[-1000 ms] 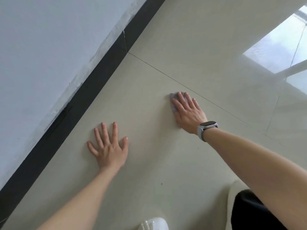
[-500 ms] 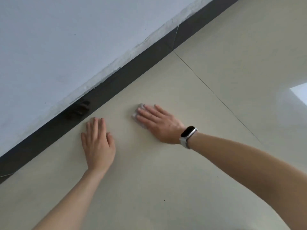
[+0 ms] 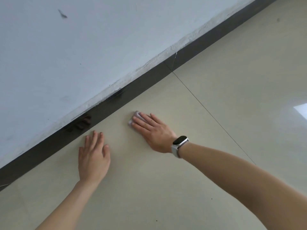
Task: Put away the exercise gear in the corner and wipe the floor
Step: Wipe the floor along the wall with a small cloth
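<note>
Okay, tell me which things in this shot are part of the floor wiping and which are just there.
In use: right hand pressing the cloth on the floor; left hand flat on the floor.
Just there: wristband, dark baseboard, white wall.

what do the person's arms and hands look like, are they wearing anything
Both forearms are bare, with no sleeves, gloves or rings in view. The left hand wears nothing. By the right hand, the wrist carries a slim fitness band: a black, glossy, elongated oval screen on a pale grey-white strap.
</note>
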{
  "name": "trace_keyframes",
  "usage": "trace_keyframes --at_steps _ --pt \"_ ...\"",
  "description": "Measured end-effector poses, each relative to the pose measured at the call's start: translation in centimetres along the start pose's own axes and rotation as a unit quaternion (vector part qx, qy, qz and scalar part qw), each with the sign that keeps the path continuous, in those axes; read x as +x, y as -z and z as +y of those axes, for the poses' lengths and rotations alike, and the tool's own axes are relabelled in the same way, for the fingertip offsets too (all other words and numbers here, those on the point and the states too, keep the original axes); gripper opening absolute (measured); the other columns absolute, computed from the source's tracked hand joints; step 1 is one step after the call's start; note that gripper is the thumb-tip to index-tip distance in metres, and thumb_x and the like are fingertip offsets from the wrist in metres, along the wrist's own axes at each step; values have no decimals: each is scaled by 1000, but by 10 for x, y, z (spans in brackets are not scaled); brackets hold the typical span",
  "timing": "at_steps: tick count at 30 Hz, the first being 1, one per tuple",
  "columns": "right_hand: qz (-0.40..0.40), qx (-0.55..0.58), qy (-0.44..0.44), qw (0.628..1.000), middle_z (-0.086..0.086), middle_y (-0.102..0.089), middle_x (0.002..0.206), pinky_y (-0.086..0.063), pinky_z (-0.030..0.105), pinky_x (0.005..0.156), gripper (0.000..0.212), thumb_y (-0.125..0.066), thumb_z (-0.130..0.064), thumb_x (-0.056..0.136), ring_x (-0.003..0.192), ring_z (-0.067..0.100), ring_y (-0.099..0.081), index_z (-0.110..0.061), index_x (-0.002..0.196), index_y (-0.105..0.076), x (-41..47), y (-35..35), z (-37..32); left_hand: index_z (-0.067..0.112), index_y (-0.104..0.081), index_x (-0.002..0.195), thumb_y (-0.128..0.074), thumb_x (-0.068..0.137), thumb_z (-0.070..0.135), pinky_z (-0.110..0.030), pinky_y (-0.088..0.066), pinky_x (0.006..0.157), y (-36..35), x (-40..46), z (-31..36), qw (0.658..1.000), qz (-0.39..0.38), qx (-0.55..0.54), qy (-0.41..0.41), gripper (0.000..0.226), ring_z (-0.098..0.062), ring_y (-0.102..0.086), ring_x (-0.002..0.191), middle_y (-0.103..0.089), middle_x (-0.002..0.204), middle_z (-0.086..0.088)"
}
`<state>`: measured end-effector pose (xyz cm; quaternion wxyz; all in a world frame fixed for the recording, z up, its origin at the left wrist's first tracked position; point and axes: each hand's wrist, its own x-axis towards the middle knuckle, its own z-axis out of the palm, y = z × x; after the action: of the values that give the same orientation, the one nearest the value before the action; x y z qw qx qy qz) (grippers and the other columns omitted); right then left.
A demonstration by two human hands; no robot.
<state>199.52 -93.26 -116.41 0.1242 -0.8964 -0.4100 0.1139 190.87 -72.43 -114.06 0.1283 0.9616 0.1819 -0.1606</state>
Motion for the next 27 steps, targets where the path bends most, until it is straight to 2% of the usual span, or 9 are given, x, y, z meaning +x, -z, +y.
trace_keyframes --at_steps 2,4,8,10,14,17,20,24,27 --pt "-6 -39 -29 999 3 -28 153 -12 47 113 60 -33 -8 88 142 26 -23 -20 146 -23 -14 6 32 8 -33 141 -35 96 26 -52 -15 113 0 0 16 999 -3 11 37 49 -29 -11 144 -20 155 -9" --pt "18 -42 -168 985 4 -17 156 -17 47 115 63 -30 -5 88 144 25 -14 -20 147 -16 -25 23 81 9 -26 144 -39 95 27 -54 -8 115 -2 -2 40 998 5 -10 61 54 -28 -1 145 -13 156 -11" --pt "40 24 -401 915 1 -1 158 -6 44 117 58 -27 -12 95 145 25 3 -19 148 -4 -65 51 136 17 -18 147 -23 88 40 -54 -4 114 -21 -12 100 995 -3 -9 -103 64 -31 1 145 -8 157 -13" --pt "41 14 -358 933 4 -7 158 -9 44 118 57 -30 -15 96 145 27 -2 -18 148 -9 -87 36 108 20 -15 148 -16 85 41 -53 -1 114 -33 -14 128 986 -34 -7 -161 66 -29 2 145 -5 157 -10" --pt "-1 -21 -113 993 1 -34 150 -17 42 114 59 -36 -23 85 140 25 -26 -19 144 -28 -161 -8 11 22 -17 148 -17 85 39 -52 1 114 -49 -11 150 990 -41 -4 -135 65 -25 1 146 -6 158 -5" --pt "-97 -84 112 985 -9 -29 151 -10 40 117 53 -31 -26 91 142 17 -20 -27 144 -26 -226 -30 -17 22 -18 147 -20 87 40 -52 1 115 -55 -9 145 990 -38 21 -136 63 -25 -1 146 -7 158 -4" --pt "-120 -107 154 975 -10 -25 152 -8 38 118 57 -32 -22 89 143 16 -17 -28 145 -24 -249 -25 21 17 -20 147 -28 95 32 -54 -1 114 -56 -12 160 993 -32 33 -113 55 -28 1 146 -6 158 -9" --pt "-6 -84 -139 987 -4 -15 151 -10 38 115 72 -36 -10 82 142 22 -17 -23 148 -8 -259 5 107 9 -29 144 -25 90 37 -55 -6 113 -64 -28 194 981 -10 22 -194 61 -34 -10 144 -20 154 -17" --pt "49 47 -411 909 -8 11 149 -5 41 119 70 -34 -4 91 140 13 12 -24 146 3 -269 20 131 15 -33 140 -29 86 38 -53 -14 112 -81 -51 217 941 -33 86 -326 58 -31 -21 138 -37 147 -15"
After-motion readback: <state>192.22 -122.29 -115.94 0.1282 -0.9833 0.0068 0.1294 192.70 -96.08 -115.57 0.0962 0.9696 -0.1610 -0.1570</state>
